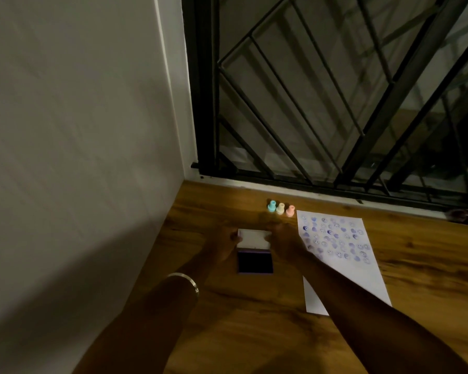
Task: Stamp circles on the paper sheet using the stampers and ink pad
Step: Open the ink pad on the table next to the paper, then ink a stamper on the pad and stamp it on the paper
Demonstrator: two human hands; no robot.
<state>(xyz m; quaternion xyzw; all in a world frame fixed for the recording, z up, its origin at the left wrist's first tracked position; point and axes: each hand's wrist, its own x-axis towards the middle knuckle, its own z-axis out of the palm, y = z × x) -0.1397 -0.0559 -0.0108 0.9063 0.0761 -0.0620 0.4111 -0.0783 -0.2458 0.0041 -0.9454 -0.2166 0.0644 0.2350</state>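
Note:
An ink pad (255, 261) lies open on the wooden floor, its dark purple pad facing up and its white lid (254, 238) raised at the far side. My left hand (227, 242) grips the lid's left edge and my right hand (284, 241) grips its right edge. To the right lies a white paper sheet (343, 265) covered with several purple stamped faces and hearts. Three small stampers stand in a row beyond the pad: teal (271, 206), cream (280, 208) and pink (290, 211). Neither hand holds a stamper.
A white wall (79, 130) runs along the left. A black metal window grille (335, 103) with a sill stands just beyond the stampers. A metal bangle (184, 280) sits on my left forearm. The scene is dim.

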